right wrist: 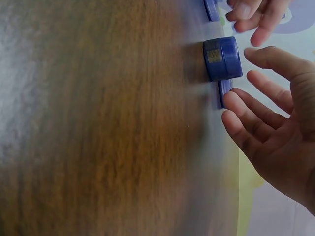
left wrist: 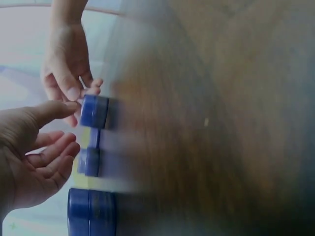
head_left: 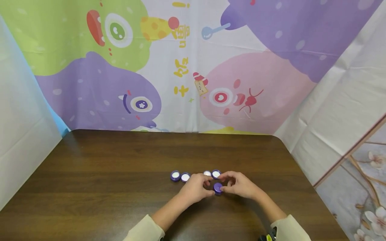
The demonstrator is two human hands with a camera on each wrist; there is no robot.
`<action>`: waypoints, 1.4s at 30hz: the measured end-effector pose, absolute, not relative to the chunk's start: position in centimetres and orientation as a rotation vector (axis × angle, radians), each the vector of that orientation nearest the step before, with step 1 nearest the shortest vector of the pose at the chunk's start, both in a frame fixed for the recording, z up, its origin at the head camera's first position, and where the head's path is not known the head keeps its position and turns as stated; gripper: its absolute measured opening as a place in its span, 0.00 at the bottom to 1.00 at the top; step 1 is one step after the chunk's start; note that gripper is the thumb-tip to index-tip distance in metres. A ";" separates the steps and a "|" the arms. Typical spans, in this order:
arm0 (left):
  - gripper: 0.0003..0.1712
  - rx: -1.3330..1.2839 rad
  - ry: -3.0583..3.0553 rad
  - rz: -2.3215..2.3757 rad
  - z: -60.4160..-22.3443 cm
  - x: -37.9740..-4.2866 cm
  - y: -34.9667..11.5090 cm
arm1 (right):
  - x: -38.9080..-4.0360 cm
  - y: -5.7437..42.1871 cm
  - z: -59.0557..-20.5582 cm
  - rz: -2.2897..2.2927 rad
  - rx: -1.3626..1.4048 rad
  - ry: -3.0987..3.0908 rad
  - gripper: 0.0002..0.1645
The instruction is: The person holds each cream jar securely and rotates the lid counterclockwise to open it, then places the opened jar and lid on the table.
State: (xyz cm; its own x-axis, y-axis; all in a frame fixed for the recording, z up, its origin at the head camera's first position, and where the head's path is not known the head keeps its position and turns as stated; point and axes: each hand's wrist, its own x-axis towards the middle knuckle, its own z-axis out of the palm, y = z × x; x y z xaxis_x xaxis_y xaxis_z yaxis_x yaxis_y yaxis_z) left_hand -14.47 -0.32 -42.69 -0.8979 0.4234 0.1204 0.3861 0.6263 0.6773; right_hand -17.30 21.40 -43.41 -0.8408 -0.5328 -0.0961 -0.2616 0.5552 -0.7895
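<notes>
Two hands, fingers loosely parted, flank one round purple plastic jar; light, even pressure should steady it

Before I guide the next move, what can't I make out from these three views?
- Head view: the lower part of one white-topped jar, hidden by the left hand.
- Head view: the inside of the purple-topped jar, covered by its top.
- Right wrist view: any print on that jar's gold patch, too small and blurred.
- Left wrist view: the rest of the lowest jar, cut off by the bottom edge.
</notes>
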 end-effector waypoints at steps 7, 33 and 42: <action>0.16 0.558 2.845 1.046 -42.5 -13.8 1.0 | -16.9 21.2 -43.4 -1.176 -0.651 2.429 0.28; 0.13 0.520 2.831 1.155 -43.7 -14.2 1.8 | -16.3 20.0 -42.0 -1.100 -0.712 2.563 0.21; 0.13 0.576 2.953 1.105 -42.6 -14.0 1.0 | -15.8 18.8 -40.6 -1.139 -0.684 2.645 0.27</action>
